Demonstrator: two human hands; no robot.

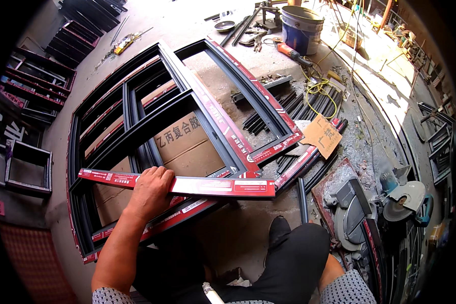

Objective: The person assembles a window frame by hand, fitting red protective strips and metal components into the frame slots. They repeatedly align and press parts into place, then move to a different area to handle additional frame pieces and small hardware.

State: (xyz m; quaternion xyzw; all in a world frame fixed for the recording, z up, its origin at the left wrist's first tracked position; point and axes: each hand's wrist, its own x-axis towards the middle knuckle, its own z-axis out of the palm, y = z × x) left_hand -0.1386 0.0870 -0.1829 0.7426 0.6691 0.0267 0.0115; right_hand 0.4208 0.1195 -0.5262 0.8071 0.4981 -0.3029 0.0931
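Note:
My left hand [152, 188] is closed over a long metal profile strip [223, 186] covered in red and white protective film. The strip lies crosswise above the near edge of a stack of dark window frames [184, 95], whose edges carry the same red film. Flattened cardboard [183, 144] shows through the frame openings. My right forearm [331, 271] comes in beside my bent knee; the hand itself is hidden behind the leg.
At right stand a mitre saw [349, 215] and a round-bladed cutting tool [403, 202]. Dark profiles [273, 114], a yellow cord [321, 99], an orange power tool [291, 52] and a bucket [302, 30] lie farther off. More frames [38, 76] are stacked left.

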